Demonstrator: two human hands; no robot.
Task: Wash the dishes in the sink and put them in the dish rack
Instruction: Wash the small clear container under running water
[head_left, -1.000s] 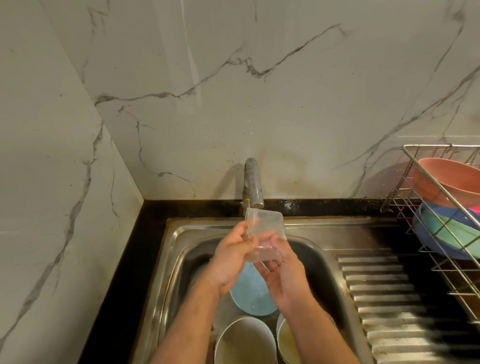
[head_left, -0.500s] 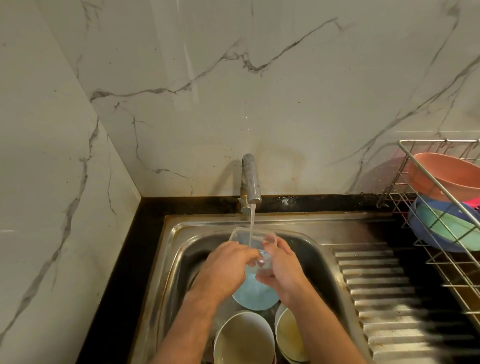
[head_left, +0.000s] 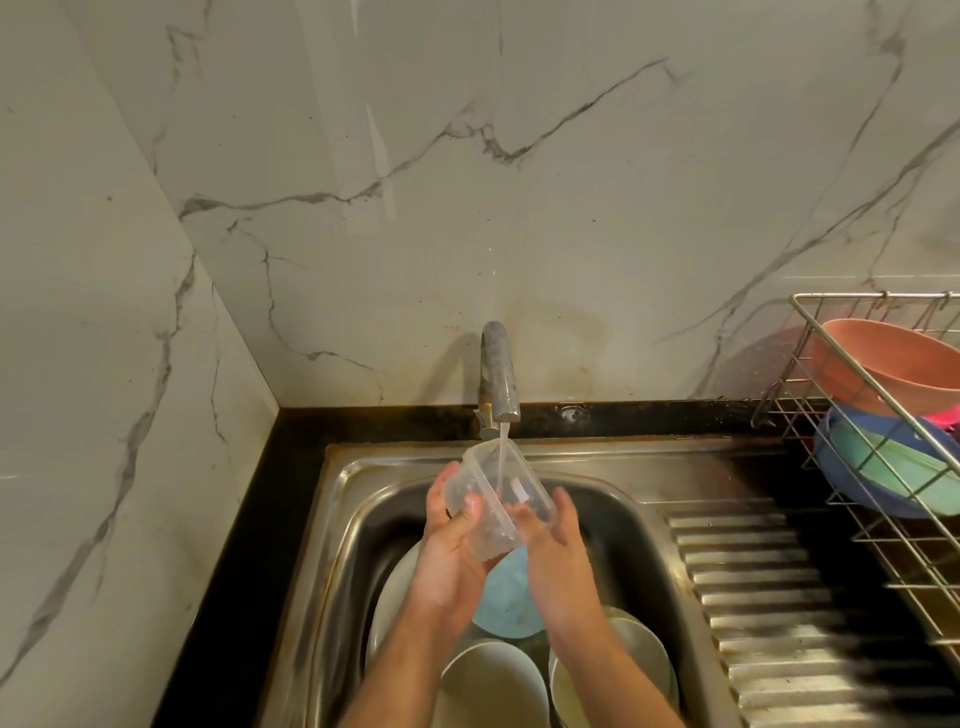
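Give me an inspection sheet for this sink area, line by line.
Surface: steel sink with ribbed drainboard, set in a dark counter.
Job's things: clear plastic container under the running tap; blue plate and pale bowls in the basin.
Clutter: nothing seen.
Hands: left hand grips the container; right hand supports its other side.
Cables: nothing seen.
Surroundings: marble-patterned wall; wire dish rack holding a pink bowl, a blue bowl and a green bowl.
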